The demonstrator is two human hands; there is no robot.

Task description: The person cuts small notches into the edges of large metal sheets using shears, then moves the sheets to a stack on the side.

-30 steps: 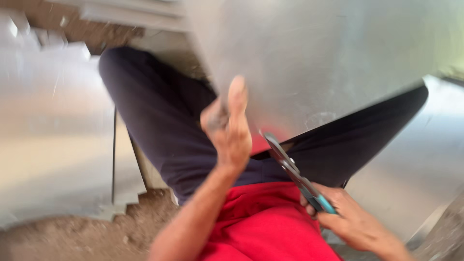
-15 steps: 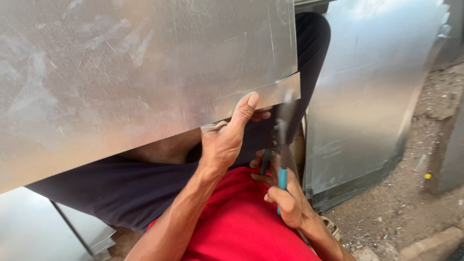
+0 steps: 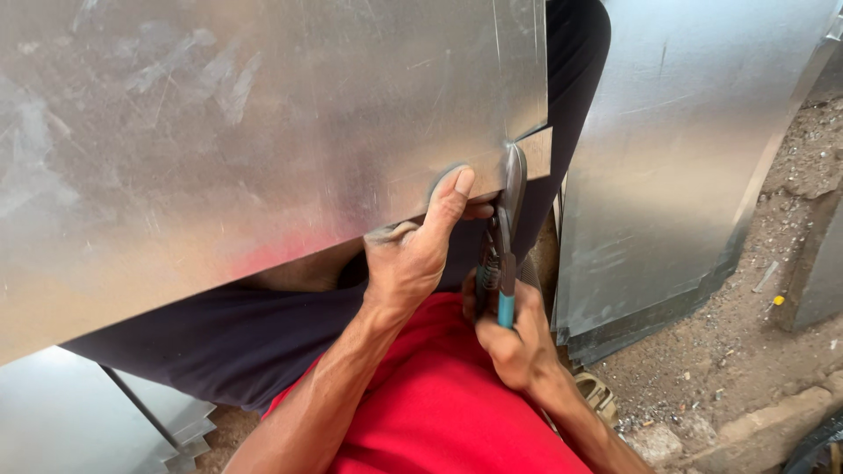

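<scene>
Head view: you sit with a big, flat, shiny grey metal sheet [image 3: 263, 132] lying over your dark-trousered legs [image 3: 237, 342].
Left hand: your left hand [image 3: 413, 254] grips the near edge of the sheet, thumb flat on top and the other fingers curled under, where you cannot see them.
Right hand: your right hand [image 3: 514, 338] is closed tight around the blue handles of the metal snips [image 3: 502, 237].
Snips: the blades bite into the sheet's near edge just past your left thumb tip, at the start of a short cut near the corner.
Doing it well: I think you should keep the thumb pressing down so the sheet does not wobble, and take small, straight bites.
Sharp edges: the cut edge and the little corner flap [image 3: 534, 149] sit right beside your thumb, so they could nick you.
Room to move: past your right knuckles stands another bent grey metal panel [image 3: 667, 193], quite near, so there is little swing room on that side.
Ground: gritty dirt with small stones [image 3: 755, 342] lies beyond the panel.
</scene>
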